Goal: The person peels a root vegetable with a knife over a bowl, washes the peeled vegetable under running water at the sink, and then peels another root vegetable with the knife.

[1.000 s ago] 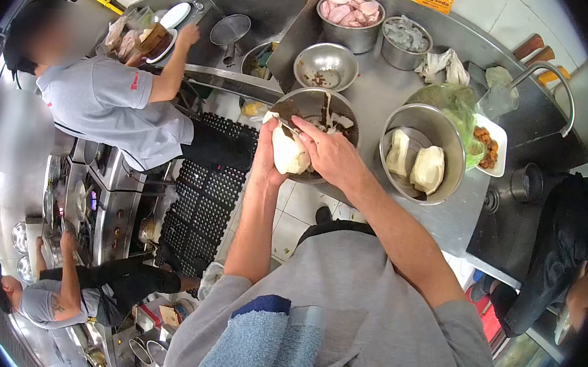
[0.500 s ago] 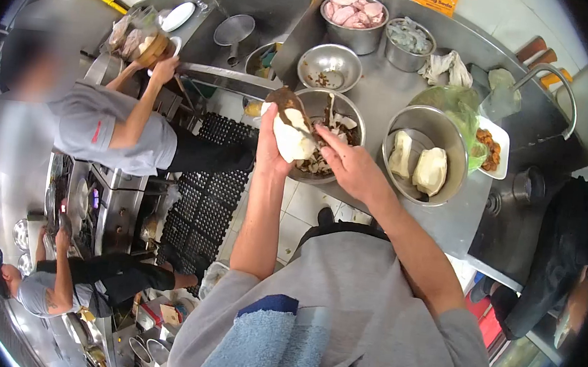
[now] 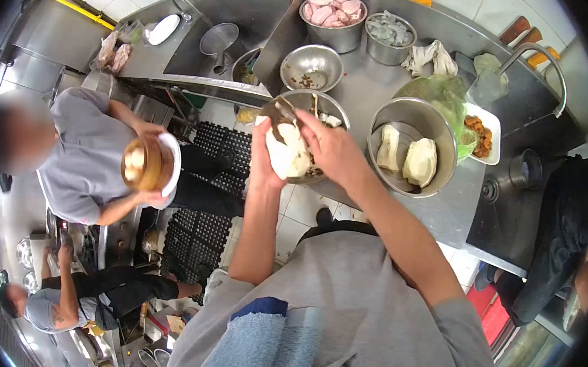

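One partly peeled root vegetable (image 3: 286, 156) rests in the left hand (image 3: 262, 161), fingers clasped round it, above a steel bowl (image 3: 344, 116) of peelings at the counter's (image 3: 361, 100) front edge. The right hand (image 3: 329, 144) curls its fingers alongside; what they pinch, I can't tell. Bare counter separates that bowl from a pot (image 3: 418, 122) holding two peeled chunks (image 3: 419, 163).
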Available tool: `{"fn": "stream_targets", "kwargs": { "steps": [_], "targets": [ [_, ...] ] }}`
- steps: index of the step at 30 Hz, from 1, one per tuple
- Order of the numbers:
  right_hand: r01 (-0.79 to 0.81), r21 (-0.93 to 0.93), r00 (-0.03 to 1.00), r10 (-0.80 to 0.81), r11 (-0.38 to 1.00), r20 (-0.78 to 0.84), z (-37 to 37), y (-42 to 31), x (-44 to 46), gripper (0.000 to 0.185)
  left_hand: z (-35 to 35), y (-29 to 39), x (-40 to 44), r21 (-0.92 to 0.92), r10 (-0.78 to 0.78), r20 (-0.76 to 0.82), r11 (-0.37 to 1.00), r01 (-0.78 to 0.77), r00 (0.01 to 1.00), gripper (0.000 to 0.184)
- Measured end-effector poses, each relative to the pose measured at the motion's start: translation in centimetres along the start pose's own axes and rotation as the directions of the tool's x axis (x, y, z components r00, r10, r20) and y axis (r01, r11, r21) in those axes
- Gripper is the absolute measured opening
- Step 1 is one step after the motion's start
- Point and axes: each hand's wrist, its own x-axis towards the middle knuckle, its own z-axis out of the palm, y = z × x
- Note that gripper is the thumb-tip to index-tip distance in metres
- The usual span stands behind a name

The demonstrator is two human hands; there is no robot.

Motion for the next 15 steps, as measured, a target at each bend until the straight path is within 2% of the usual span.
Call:
{"fn": "stream_targets", "kwargs": {
  "steps": [1,2,3,5,6,9,10,15],
  "targets": [
    [-0.032,0.026,0.999,0.033,0.999,-0.002,-0.2,0.2,0.9,0.039,1.5,-0.6,-0.8,-0.026,0.001,-0.028,1.000,-0.002,1.000,0.044],
    [-0.108,0.084,0.993,0.102,0.991,0.067,-0.9,0.3,1.3,0.039,1.3,-0.5,-0.9,-0.020,-0.012,0.040,1.000,0.013,0.999,0.045],
    [-0.094,0.114,0.994,0.087,0.989,0.066,-0.9,0.8,1.2,0.040,1.0,-0.6,-0.9,-0.016,-0.026,0.108,0.999,0.028,0.994,0.045],
    [-0.059,0.167,0.997,0.048,0.984,0.067,-0.9,2.1,1.0,0.042,0.7,0.0,-0.1,-0.079,-0.029,0.076,0.996,0.035,0.997,0.050],
    [-0.054,0.161,0.992,0.035,0.985,0.119,-1.3,1.8,0.6,0.044,0.5,0.6,0.1,-0.113,-0.035,0.139,0.992,0.051,0.990,0.051],
    [-0.061,0.171,0.974,0.021,0.983,0.227,-2.1,0.7,-0.7,0.045,0.1,1.3,0.5,-0.124,0.036,-0.082,0.991,-0.046,0.996,0.051],
    [-0.088,0.168,0.964,0.041,0.982,0.264,-2.3,0.4,-1.0,0.046,-0.6,1.5,0.7,-0.140,0.032,0.026,0.990,-0.028,0.999,0.039],
    [-0.041,0.066,0.950,0.018,0.997,0.310,-2.9,0.6,-0.7,0.045,-0.1,1.2,0.6,-0.062,0.086,-0.031,0.994,-0.088,0.996,0.039]
  ]
}}
